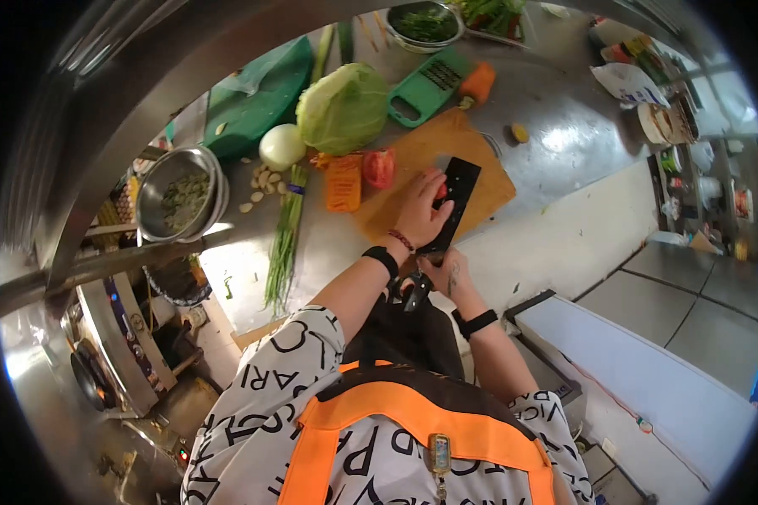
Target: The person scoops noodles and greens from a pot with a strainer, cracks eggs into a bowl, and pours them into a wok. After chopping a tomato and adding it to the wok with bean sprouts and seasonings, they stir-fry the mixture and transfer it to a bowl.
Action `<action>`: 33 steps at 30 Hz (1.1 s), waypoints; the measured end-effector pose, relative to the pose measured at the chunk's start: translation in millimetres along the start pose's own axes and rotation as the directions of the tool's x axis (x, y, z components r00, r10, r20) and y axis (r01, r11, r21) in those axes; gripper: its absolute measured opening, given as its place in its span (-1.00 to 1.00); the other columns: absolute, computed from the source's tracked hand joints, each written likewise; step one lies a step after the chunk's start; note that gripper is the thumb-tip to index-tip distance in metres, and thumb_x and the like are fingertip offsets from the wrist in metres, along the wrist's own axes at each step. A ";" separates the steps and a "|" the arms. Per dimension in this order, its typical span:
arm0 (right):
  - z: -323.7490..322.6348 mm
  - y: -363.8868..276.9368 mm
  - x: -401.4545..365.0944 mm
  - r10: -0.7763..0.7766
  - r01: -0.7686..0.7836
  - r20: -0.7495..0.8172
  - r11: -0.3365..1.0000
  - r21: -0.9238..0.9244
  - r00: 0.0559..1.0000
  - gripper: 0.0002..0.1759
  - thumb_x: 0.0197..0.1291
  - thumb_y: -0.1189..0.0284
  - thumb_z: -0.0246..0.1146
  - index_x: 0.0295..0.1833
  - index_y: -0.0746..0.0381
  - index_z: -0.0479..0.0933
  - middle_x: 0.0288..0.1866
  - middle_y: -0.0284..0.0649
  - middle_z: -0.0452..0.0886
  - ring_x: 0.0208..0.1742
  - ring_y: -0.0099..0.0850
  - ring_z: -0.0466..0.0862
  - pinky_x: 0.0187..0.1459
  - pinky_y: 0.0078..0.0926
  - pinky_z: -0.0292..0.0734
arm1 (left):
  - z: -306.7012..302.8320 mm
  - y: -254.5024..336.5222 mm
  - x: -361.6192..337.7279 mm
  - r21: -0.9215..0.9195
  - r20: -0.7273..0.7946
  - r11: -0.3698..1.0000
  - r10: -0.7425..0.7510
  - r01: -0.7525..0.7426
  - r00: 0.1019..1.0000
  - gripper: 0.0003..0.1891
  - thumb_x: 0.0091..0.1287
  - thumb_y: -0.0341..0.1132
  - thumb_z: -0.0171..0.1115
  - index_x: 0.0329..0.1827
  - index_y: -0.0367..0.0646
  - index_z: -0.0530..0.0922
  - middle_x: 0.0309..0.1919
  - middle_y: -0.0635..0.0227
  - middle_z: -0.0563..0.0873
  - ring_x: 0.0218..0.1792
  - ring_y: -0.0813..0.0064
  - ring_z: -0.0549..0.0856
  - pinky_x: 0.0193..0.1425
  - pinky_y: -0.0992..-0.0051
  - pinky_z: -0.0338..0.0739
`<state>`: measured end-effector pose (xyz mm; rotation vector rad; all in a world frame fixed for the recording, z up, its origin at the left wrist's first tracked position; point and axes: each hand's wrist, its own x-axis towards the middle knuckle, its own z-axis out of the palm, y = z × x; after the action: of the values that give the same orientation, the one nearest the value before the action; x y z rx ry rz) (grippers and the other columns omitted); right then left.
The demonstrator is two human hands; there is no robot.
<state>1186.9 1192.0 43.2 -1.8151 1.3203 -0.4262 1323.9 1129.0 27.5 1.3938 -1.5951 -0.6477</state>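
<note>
Near the front rim of the steel tabletop (564, 135): one orange-brown board (488, 181), right corner close to the edge. Open bare metal right of the board, up to one small yellow scrap (520, 132). Crowded to the left and behind. Below the rim, a white front panel, then tiled floor (691, 303).

Counted:
- one black knife (461, 189)
- one small red piece (440, 192) on the board
- one cut tomato (379, 167) and one orange block (344, 183) at the board's left edge
- one cabbage (343, 108) and one onion (281, 146) just beside it
- one green slicer (429, 82), with one carrot (478, 82) touching its right side
- one bunch of chives (285, 236), tips toward the front rim
- two metal bowls: left bowl (156, 181) with chopped greens, far bowl (425, 38) at the back
- garlic (261, 181) scattered between onion and chives, cloves too small to count surely

Left hand (421, 215): arm stretched forward, black band and red bracelet at the wrist, palm down. Fingers curled over the red piece, holding it to the board just beside the blade.

Right hand (446, 273): pulled in close to the body, black band on the wrist. Clenched around the knife's handle, blade pointing away across the board.
</note>
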 end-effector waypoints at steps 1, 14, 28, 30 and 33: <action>-13.1 -32.3 14.4 0.421 -0.453 0.275 0.889 0.062 0.864 -0.64 0.10 0.24 0.27 -0.36 0.39 0.52 -0.59 -0.11 0.60 -0.69 -0.34 0.61 -0.63 -0.46 0.48 | -1.8 -0.1 -0.6 0.018 -0.008 1.000 -0.006 0.007 1.000 -0.50 0.21 -0.25 0.15 0.20 -0.24 0.34 0.22 0.08 0.38 0.28 0.09 0.30 0.32 0.29 0.20; -36.9 -26.6 28.2 0.306 -0.305 0.184 0.952 -0.034 0.934 -0.60 0.12 0.22 0.26 -0.36 0.42 0.50 -0.76 -0.15 0.45 -0.78 -0.41 0.55 -0.77 -0.55 0.39 | -335.6 -25.1 -23.2 0.865 -0.316 0.437 0.094 0.246 0.944 -0.73 0.10 -0.41 0.11 -0.11 -0.22 0.54 -0.20 0.04 0.61 -0.16 0.15 0.61 0.02 0.24 0.46; -68.1 5.5 -2.5 0.304 -0.302 0.168 0.953 -0.039 0.938 -0.67 0.13 0.30 0.23 -0.29 0.42 0.46 -0.71 -0.15 0.52 -0.73 -0.42 0.58 -0.69 -0.55 0.42 | -391.6 -64.3 -12.9 0.711 -0.234 0.508 -0.482 0.487 0.844 -0.85 -0.05 -0.30 0.34 -0.41 -0.14 0.67 -0.41 0.23 0.69 -0.44 0.39 0.68 -0.29 0.44 0.58; -71.5 19.2 -7.6 0.298 -0.296 0.155 0.955 -0.032 0.942 -0.68 0.13 0.31 0.24 -0.29 0.42 0.46 -0.70 -0.15 0.52 -0.72 -0.43 0.58 -0.68 -0.55 0.43 | -371.6 -29.8 -6.6 0.189 -0.262 0.743 -0.592 0.642 0.762 -0.82 0.00 -0.39 0.32 -0.32 -0.21 0.65 -0.39 0.29 0.71 -0.44 0.56 0.66 -0.31 0.57 0.57; -78.9 27.3 -13.4 0.300 -0.302 0.172 0.953 -0.015 0.938 -0.69 0.13 0.31 0.24 -0.30 0.41 0.47 -0.69 -0.15 0.53 -0.72 -0.44 0.58 -0.67 -0.55 0.42 | -288.7 31.3 9.6 0.091 -0.112 0.863 -0.487 0.497 0.866 -0.78 0.01 -0.26 0.30 -0.30 -0.14 0.66 -0.54 0.34 0.69 -0.53 0.56 0.64 -0.40 0.53 0.52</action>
<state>1111.0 1168.0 71.7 -1.5661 1.4394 -0.1075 1560.0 1174.9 190.3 1.9205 -1.2224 -0.7854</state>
